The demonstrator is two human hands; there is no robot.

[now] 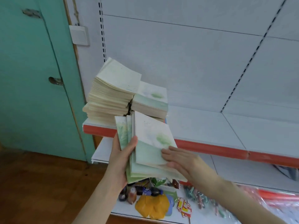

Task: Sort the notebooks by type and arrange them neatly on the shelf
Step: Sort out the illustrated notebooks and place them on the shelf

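Observation:
My left hand [123, 157] grips a fanned bundle of thin pale-green notebooks [145, 165] from the left side, thumb over the front covers. The top notebook [150, 139] lies tilted on the bundle, and my right hand [179, 160] rests on its lower right corner with straight fingers. Behind, on the white shelf [202, 126] with a red front edge, stands a tall cream stack of notebooks [111, 92] at the left end. A lower stack with green-printed covers [152, 99] sits right beside it.
A teal door [32, 78] and a wall switch [79, 35] lie left of the shelf unit. The lower shelf [229, 172] and bottom shelf carry bottles [145, 191], a yellow bag [152, 206], snack packets and red plastic-wrapped goods [275, 199]. Brown wooden floor lies at lower left.

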